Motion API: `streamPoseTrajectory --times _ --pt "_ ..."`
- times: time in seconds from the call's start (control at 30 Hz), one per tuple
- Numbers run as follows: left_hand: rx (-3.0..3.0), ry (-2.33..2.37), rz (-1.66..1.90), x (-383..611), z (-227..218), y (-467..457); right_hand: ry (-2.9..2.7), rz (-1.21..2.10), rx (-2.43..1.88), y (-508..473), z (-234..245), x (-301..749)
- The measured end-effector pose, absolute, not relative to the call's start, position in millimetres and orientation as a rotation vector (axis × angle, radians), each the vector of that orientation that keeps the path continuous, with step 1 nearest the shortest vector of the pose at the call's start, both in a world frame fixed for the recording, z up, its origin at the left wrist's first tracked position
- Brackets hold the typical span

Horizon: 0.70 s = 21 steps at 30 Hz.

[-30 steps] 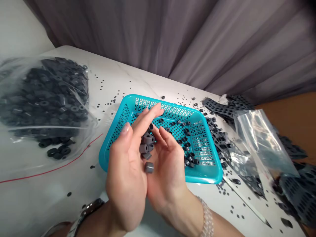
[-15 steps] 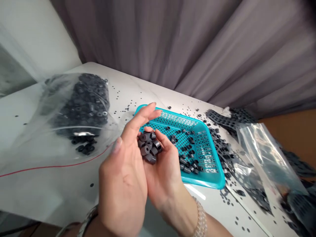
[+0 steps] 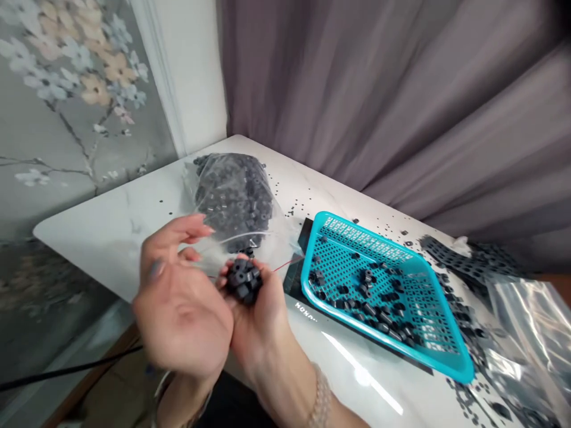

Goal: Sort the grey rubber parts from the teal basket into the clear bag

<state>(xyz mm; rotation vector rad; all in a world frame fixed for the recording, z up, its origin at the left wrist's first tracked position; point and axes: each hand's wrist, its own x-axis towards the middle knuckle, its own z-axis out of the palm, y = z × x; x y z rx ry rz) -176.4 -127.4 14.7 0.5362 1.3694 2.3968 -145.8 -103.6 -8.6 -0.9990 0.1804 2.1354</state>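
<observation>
A pile of short black hollow cylinders, each with a hole through its middle, rests in the cupped palm of my right hand. My left hand is beside it, palm turned up and fingers spread and slightly curled, with nothing in it; the heels of both hands touch or nearly touch. Beyond my hands lies a clear plastic bag filled with many of the same black cylinders. To the right a turquoise plastic basket holds several loose cylinders, mostly along its near side.
The basket sits over a flat black object on the white table. Perforated black sheets, loose cylinders, small black discs and a clear plastic bag lie at the right. A grey curtain hangs behind.
My view has turned left. My left hand has drawn away from the cylinders, which stay in my right hand. Both hands have moved from in front of the basket towards the filled bag.
</observation>
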Motion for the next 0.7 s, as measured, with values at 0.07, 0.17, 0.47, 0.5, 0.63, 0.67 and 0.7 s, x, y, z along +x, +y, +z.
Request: streamPoseTrajectory --times 0.07,0.17,0.47,0.5,0.63,0.67,0.7 --pt "0.453 1.297 2.485 -181 12 -120 -0.053 2.014 -1.017 -85 -17 -157" --pt "0.346 1.227 2.566 -184 9 -124 -0.260 1.871 -1.017 -56 -25 -177" --pt "0.375 1.165 2.754 -193 -14 -152 -1.211 1.642 -0.982 -26 -25 -193" --pt "0.388 1.147 2.775 -193 -18 -152 -1.298 1.625 -0.974 -26 -25 -188" --pt "0.438 1.133 2.686 -189 -28 -158 -1.359 1.706 -0.909 -25 -27 -167" --pt "0.459 1.144 2.652 -187 -28 -160 -1.357 1.733 -0.886 -25 -27 -162" --pt "0.478 1.154 2.616 -184 -28 -162 -1.348 1.754 -0.866 -26 -28 -158"
